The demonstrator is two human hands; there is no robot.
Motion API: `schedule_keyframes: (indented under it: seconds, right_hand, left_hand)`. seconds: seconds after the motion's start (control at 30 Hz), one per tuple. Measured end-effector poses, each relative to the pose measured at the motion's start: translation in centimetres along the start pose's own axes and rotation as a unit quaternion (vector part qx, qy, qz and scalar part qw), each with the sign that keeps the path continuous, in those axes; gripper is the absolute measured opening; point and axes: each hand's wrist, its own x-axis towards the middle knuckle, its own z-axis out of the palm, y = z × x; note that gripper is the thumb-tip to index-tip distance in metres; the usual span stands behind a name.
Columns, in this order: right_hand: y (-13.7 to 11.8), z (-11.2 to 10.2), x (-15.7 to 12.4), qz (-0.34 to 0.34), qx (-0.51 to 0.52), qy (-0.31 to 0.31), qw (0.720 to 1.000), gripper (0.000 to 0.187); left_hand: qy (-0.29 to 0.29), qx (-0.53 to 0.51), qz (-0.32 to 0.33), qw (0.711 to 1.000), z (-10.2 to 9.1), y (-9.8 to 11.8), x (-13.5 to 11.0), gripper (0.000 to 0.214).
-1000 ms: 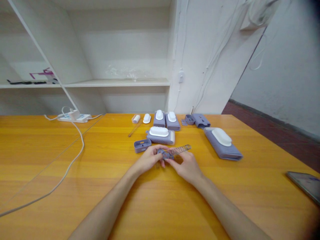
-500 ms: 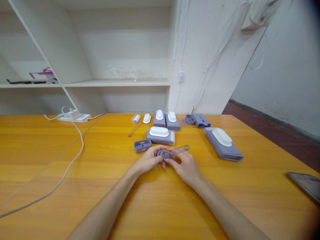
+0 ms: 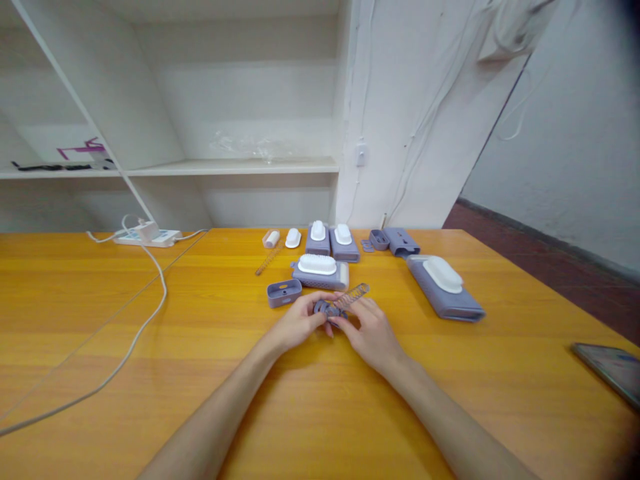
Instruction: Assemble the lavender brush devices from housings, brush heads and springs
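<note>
Between my two hands is a small purple-grey plastic part (image 3: 327, 309), with a metal coil spring (image 3: 356, 294) sticking out of it up and to the right. My left hand (image 3: 303, 320) is closed round the part's left side. From the right, my right hand (image 3: 369, 327) grips the same part near the spring's base, thumb and fingers bent. My fingers hide much of the part. Just beyond my left hand stands an open purple-grey case end (image 3: 284, 293). Behind both hands lies a purple-grey case with a white bristled brush head (image 3: 318, 264).
More white-topped purple cases (image 3: 345, 247) stand at the back, and a larger one (image 3: 445, 287) lies to the right. A loose spring (image 3: 269, 259) rests back left. A phone (image 3: 607, 370) is at the right edge; a white cable (image 3: 145, 327) crosses the left side.
The spring has tilted more steeply upward, its free end moving left. Both hands keep hold of the purple-grey part in nearly the same place.
</note>
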Motion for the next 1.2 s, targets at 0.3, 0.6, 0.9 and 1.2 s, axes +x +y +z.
schedule_keyframes:
  seconds: [0.3, 0.6, 0.9, 1.2]
  right_hand:
    - [-0.15, 0.49, -0.09, 0.027, 0.012, 0.024, 0.999, 0.017]
    - [-0.35, 0.83, -0.24, 0.067, 0.02, 0.037, 0.997, 0.015]
    - [-0.29, 0.77, -0.11, 0.096, 0.115, 0.022, 0.988, 0.039]
    - [0.04, 0.3, 0.44, 0.137, 0.326, -0.031, 0.935, 0.039]
  left_hand:
    - [-0.003, 0.01, 0.008, 1.0, -0.04, 0.26, -0.14, 0.039]
    - [-0.007, 0.004, -0.006, 1.0, -0.01, -0.16, 0.0, 0.041]
    - [0.018, -0.001, 0.002, 1.0, 0.03, -0.37, 0.22, 0.038]
    - [0.014, -0.024, -0.018, 0.999, -0.2, 0.15, 0.1, 0.039]
